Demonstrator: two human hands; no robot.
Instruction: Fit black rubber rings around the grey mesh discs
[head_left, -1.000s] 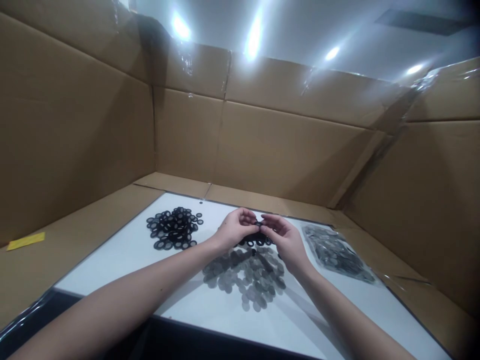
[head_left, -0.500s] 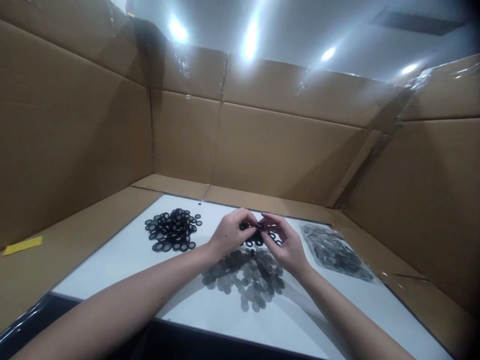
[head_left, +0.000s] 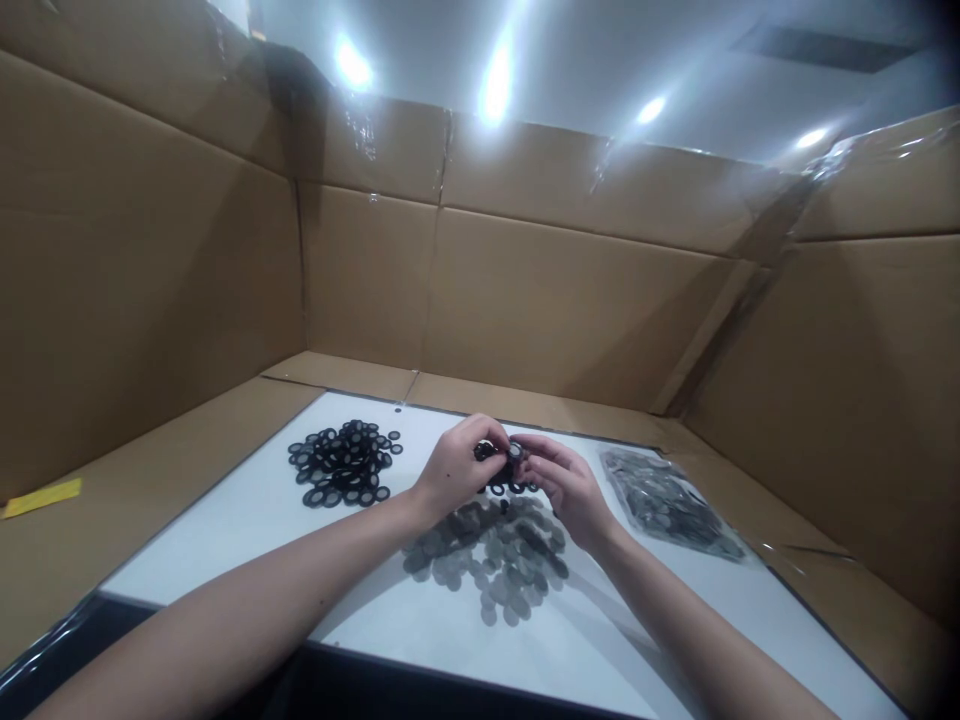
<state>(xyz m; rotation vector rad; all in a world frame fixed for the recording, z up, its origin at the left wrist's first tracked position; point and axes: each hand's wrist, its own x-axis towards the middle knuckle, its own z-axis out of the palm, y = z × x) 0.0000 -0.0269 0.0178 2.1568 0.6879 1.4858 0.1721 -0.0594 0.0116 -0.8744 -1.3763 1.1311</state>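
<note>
Cardboard walls point(head_left: 525, 300) box the bench in on 3 sides, w/ clear tape point(head_left: 847, 165) along the top R corner and ceiling lights point(head_left: 495, 90) glaring above. White board point(head_left: 225, 560) sits on a cardboard base, w/ a yellow strip point(head_left: 41, 497) lying on the cardboard far L.

On my feed, L hand point(head_left: 454, 470) and R hand point(head_left: 566, 485) are together just above mid-board, fingers of both closed on a small bunch of black rubber rings point(head_left: 495, 452). One ring point(head_left: 515, 451) stands up at the R end of the bunch, btw the 2 hands. Exact count in the bunch: can't tell, too small and partly covered by fingers.

Directly under the hands is a small heap of black rings point(head_left: 510, 488), partly hidden. Bigger heap of black rings point(head_left: 343, 463) lies L of L hand, not touching it. Loose spread of grey flat discs point(head_left: 495, 565) sits just below the hands, nearer me. Clear plastic bag point(head_left: 664, 505) full of grey discs lies on the board to the R, near R hand but apart from it.
</note>
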